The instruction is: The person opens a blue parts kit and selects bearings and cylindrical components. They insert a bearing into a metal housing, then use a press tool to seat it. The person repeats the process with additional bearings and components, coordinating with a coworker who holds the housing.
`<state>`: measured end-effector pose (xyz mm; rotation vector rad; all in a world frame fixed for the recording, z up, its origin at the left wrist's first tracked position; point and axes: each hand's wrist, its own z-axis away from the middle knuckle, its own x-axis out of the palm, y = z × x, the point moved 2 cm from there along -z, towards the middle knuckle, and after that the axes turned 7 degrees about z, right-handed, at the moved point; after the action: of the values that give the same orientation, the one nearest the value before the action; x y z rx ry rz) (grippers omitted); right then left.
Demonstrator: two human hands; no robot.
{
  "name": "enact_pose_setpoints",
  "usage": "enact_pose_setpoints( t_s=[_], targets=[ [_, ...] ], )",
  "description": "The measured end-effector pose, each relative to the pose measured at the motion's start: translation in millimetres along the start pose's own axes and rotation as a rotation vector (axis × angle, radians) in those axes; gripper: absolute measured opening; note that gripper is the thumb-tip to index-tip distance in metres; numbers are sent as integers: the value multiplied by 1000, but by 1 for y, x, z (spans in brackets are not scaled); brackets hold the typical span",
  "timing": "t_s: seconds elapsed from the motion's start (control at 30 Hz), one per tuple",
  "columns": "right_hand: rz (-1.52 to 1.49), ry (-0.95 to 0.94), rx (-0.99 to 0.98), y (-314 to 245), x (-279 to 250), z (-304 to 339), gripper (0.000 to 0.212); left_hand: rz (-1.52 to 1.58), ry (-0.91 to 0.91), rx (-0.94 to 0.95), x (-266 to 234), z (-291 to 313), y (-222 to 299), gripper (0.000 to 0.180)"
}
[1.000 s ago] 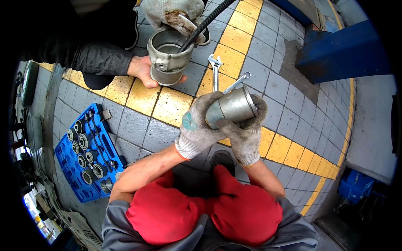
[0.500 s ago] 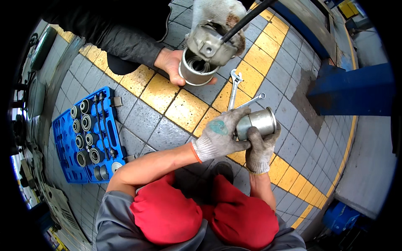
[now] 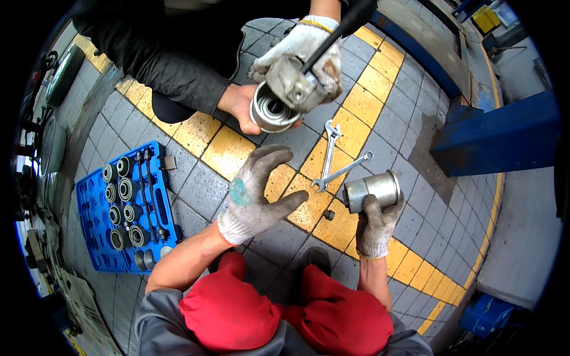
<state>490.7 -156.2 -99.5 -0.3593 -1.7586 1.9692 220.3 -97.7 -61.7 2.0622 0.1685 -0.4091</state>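
Observation:
In my gloved right hand [image 3: 380, 221] is a silvery metal cup-shaped cylinder [image 3: 375, 191] with a flanged rim, tilted on its side. My left hand [image 3: 255, 193], also gloved, holds nothing; its fingers are spread above the yellow tiles. Across from me, a person's bare hand [image 3: 240, 107] supports another metal cup [image 3: 270, 121], with rings visible inside it. That person's gloved hand [image 3: 320, 56] is on a grey metal part [image 3: 295, 83] with a black rod, which sits over the cup's mouth. A small dark nut-like piece [image 3: 329, 215] lies on the floor between my hands.
An adjustable wrench [image 3: 330, 148] and a combination wrench [image 3: 347, 171] lie on the tiles ahead. At left, an open blue case [image 3: 95, 237] holds several round metal adapters and threaded rods. A blue steel beam [image 3: 499, 139] juts in at right.
My left hand has let go of the metal cylinder and moved left, its fingers opening. The right hand keeps hold of it. The other person's cup has shifted slightly toward me.

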Motion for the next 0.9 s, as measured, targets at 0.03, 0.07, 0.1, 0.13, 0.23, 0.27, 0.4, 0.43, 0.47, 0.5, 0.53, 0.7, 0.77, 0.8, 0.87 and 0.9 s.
enact_pose_setpoints(
  t_s=[0.03, 0.07, 0.1, 0.13, 0.23, 0.27, 0.4, 0.43, 0.47, 0.5, 0.53, 0.7, 0.77, 0.8, 0.87, 0.9],
  targets=[
    [16, -5, -3, 0, 1, 1, 79, 4, 29, -13, -1, 1, -2, 73],
    [12, -13, -3, -1, 4, 1, 79, 9, 58, -26, -3, 2, -3, 71],
    [15, -15, -3, 1, 3, 2, 79, -10, 58, -8, -5, 5, -4, 71],
    [19, -18, -3, 3, 2, 2, 80, -29, 58, 10, -7, 8, -6, 71],
    [4, -4, 6, 4, 2, 4, 80, -143, 108, 83, -19, 16, -8, 73],
    [-4, 6, 10, 4, 3, 5, 80, -195, 143, 111, -24, 18, -11, 75],
    [-13, -9, -3, 5, 0, 4, 79, -349, 245, 105, -38, 17, -25, 89],
    [-9, -13, -2, 5, 1, 4, 79, -409, 261, 136, -42, 11, -27, 90],
    [-5, -16, 0, 4, 1, 4, 78, -409, 264, 136, -43, 8, -33, 96],
    [-2, -17, 1, 3, 2, 4, 78, -434, 260, 127, -45, 5, -36, 99],
    [0, -19, 3, 3, 2, 5, 79, -459, 254, 118, -47, 1, -38, 102],
    [1, -14, -8, 3, 7, 9, 79, -600, 241, 84, -48, -17, -46, 96],
    [51, -44, -43, 7, 1, 7, 80, -604, 219, 120, -49, -24, -55, 95],
    [76, -61, -60, 8, -1, 7, 81, -624, 207, 132, -51, -28, -57, 95],
    [83, -37, -58, 8, -1, 7, 82, -638, 178, 120, -52, -34, -54, 93],
    [84, -24, -57, 9, -1, 7, 82, -640, 138, 103, -52, -37, -54, 93]
  ],
)
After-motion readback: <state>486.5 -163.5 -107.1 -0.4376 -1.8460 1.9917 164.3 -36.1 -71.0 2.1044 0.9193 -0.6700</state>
